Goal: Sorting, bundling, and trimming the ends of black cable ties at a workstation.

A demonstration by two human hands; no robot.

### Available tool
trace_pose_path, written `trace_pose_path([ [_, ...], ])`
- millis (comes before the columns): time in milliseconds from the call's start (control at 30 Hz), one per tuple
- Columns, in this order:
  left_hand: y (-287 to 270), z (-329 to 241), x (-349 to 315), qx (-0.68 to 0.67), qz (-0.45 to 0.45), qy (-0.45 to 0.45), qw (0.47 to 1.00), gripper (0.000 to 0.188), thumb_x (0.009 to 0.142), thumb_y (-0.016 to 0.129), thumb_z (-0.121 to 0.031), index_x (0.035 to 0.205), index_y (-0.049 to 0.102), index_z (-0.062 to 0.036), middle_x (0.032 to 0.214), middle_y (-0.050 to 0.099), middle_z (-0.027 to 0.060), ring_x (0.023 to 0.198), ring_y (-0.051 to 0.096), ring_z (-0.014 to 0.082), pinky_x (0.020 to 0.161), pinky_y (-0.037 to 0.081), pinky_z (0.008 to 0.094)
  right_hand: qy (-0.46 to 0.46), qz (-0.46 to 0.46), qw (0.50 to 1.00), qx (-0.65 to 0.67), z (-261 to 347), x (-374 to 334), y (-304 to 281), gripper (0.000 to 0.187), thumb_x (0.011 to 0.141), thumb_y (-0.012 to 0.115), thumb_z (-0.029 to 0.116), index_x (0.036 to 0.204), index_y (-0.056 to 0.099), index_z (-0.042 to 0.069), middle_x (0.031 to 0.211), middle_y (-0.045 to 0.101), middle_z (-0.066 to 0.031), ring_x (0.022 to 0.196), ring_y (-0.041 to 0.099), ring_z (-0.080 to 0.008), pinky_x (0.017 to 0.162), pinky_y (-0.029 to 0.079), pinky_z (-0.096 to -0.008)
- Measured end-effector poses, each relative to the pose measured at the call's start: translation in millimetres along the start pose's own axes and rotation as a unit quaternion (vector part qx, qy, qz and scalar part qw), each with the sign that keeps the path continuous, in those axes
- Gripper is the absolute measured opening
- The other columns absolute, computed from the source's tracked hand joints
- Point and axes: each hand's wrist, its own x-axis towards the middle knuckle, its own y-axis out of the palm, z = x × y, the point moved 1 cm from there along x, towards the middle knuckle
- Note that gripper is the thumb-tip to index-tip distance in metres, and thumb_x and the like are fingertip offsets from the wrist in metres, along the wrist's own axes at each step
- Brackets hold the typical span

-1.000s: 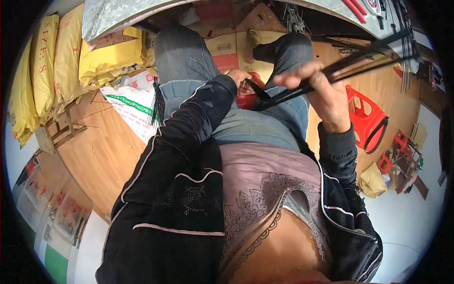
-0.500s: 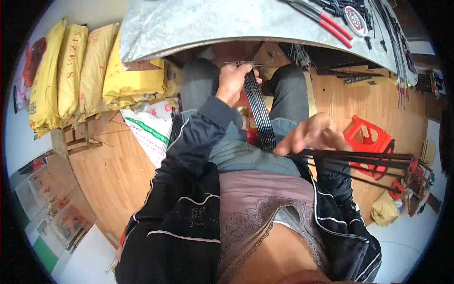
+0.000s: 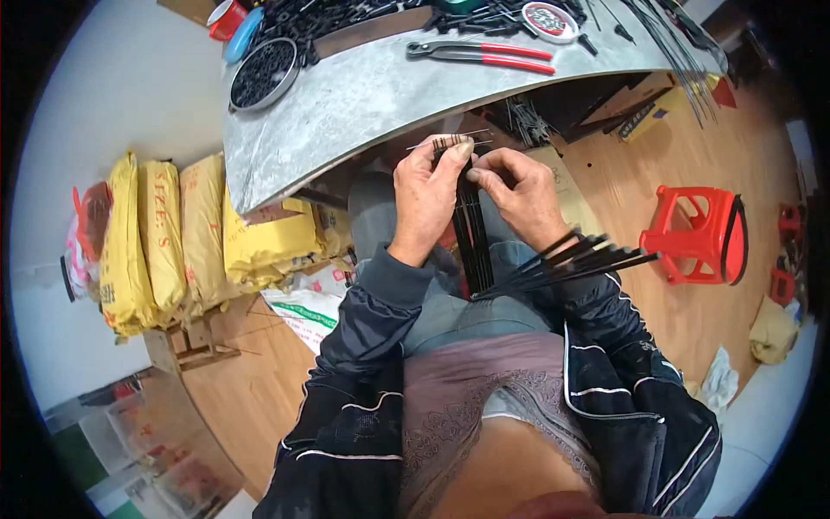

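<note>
A bundle of slim black rods (image 3: 471,246), jointed like umbrella ribs, stands between my knees below the table edge. My left hand (image 3: 425,195) is closed round its upper end, thumb across the front. Thin metal wires (image 3: 480,134) run crosswise through the rod tips there. Right beside that thumb, my right hand (image 3: 525,192) pinches at the upper part of the bundle; what lies between its fingertips is too small to make out. From the bundle's low end, more black rods (image 3: 596,259) fan out to the right, over my right forearm.
On the grey table (image 3: 346,99) lie red-handled pincers (image 3: 484,57), a round dish (image 3: 264,74) of black parts, a white tub (image 3: 550,22) and heaped black pieces. Yellow sacks (image 3: 203,221) stand at left. A red plastic stool (image 3: 692,235) is at right.
My right hand has moved up and left from the low end of the bundle to the top, beside my left hand. The view has shifted, showing more of the table.
</note>
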Motion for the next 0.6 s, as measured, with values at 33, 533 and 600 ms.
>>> trace_pose_path([
  [33, 3.7, -0.2, 0.1, 0.003, 0.013, -0.001, 1.0, 0.018, 0.091, 0.062, -0.014, 0.095, 0.065, 0.0027, 0.079, 0.065, 0.0008, 0.072, 0.056, 0.0052, 0.067, 0.047, 0.0216, -0.007, -0.008, 1.0, -0.007, 0.2, -1.3, -3.4, 0.01, 0.082, 0.068, 0.005, 0.086, 0.063, -0.002, 0.074, 0.064, -0.005, 0.064, 0.056, -0.008, 0.059, 0.046, -0.0244],
  [533, 31.2, -8.6, -4.4, 0.049, 0.043, 0.012, 0.998, 0.023, 0.092, 0.06, -0.01, 0.11, 0.063, 0.0034, 0.096, 0.065, 0.0024, 0.086, 0.056, 0.0065, 0.079, 0.046, 0.0206, -0.027, -0.075, 0.997, -0.014, 0.7, -10.1, -27.0, 0.012, 0.079, 0.063, 0.009, 0.079, 0.055, 0.0, 0.065, 0.053, -0.0093, 0.055, 0.05, -0.0171, 0.053, 0.043, -0.0292],
  [600, 32.2, -7.1, -4.1, 0.037, 0.044, 0.006, 0.998, 0.024, 0.092, 0.06, -0.01, 0.112, 0.062, 0.0031, 0.096, 0.065, 0.0036, 0.087, 0.058, 0.0076, 0.079, 0.047, 0.0211, -0.017, -0.078, 0.997, -0.002, -2.3, -11.3, -26.6, 0.012, 0.079, 0.062, 0.009, 0.078, 0.054, 0.0, 0.064, 0.052, -0.0094, 0.054, 0.049, -0.0175, 0.052, 0.042, -0.0292],
])
